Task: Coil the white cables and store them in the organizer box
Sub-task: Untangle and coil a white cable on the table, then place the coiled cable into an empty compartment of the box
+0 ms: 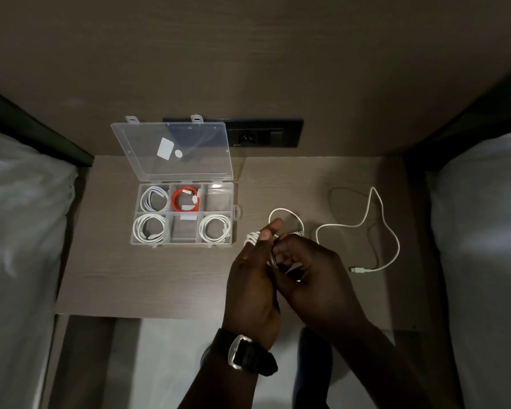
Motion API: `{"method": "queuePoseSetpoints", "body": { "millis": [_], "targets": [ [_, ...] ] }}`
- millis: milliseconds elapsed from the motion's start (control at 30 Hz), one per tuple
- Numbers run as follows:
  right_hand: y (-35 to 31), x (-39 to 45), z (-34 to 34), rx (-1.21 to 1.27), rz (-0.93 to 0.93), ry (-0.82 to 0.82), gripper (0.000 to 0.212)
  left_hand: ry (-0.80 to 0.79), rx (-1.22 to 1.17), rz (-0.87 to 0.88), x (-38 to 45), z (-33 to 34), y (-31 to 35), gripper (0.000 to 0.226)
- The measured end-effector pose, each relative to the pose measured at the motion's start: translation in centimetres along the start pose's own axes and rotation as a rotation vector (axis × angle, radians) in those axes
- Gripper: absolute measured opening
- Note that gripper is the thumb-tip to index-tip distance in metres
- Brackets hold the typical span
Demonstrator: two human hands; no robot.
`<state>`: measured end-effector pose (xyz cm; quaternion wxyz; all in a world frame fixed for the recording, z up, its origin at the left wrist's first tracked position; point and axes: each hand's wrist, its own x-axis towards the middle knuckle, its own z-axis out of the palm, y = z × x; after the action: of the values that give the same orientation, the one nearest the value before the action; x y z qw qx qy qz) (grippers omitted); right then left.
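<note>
Left hand (252,278), fingers extended, wears white cable (366,219) loops; right hand (310,270) pinches the strand.

Both forearms reach forward over the near edge of the bedside table (148,278), hands meeting just right of the organizer box (183,214). The left hand (252,278) stands edge-up with fingers extended, white cable (363,222) turns wrapped around the fingertips; a dark wristwatch (244,354) circles its wrist. The right hand (313,278) presses against it, fingers curled, pinching the cable.
</note>
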<state>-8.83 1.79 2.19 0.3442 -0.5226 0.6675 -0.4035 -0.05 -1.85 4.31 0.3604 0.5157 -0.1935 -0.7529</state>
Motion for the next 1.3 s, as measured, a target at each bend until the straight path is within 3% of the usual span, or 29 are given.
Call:
{"method": "queuePoseSetpoints", "body": {
  "millis": [133, 267, 433, 667, 800, 967, 1100, 1167, 1233, 1300],
  "targets": [
    [1.2, 0.8, -0.1, -0.087, 0.028, -0.059, 0.018, -0.021, -0.045, -0.043, 0.4, -1.1, -0.3, 0.028],
    [2.2, 1.0, 0.4, 0.301, 0.28, -0.091, 0.016, -0.162, -0.038, -0.076, 1.1, -3.8, 0.6, 0.017],
    [1.8, 0.6, 2.5, 0.565, 0.407, -0.074, 0.014, -0.068, 0.499, 0.158, 1.6, -6.4, -0.3, 0.022],
    [1.9, 1.2, 4.9, 0.464, 0.427, -0.055, 0.023, 0.179, 0.74, 0.397, 3.0, -7.5, -0.4, 0.023],
    [1.8, 2.0, 6.1, 0.452, 0.434, -0.045, 0.026, 0.169, 0.879, 0.49, 4.0, -8.4, 0.6, 0.023],
    [1.5, 4.0, 8.7, 0.475, 0.419, -0.05, 0.025, 0.129, 0.751, 0.503, 6.4, -10.6, 2.5, 0.022],
    [1.3, 6.1, 12.3, 0.52, 0.491, -0.032, 0.027, 0.189, 0.963, 0.541, 8.6, -13.1, 3.4, 0.018],
    [1.4, 7.6, 13.6, 0.553, 0.542, -0.027, 0.02, 0.114, 0.98, 0.422, 9.6, -14.3, 4.1, 0.02],
    [1.4, 8.9, 14.5, 0.54, 0.572, -0.064, 0.019, 0.041, 0.782, 0.194, 10.4, -15.7, 5.2, 0.026],
    [1.3, 9.9, 15.6, 0.497, 0.551, -0.115, 0.023, 0.059, 0.62, 0.077, 11.1, -17.4, 6.5, 0.027]
  ]
}}
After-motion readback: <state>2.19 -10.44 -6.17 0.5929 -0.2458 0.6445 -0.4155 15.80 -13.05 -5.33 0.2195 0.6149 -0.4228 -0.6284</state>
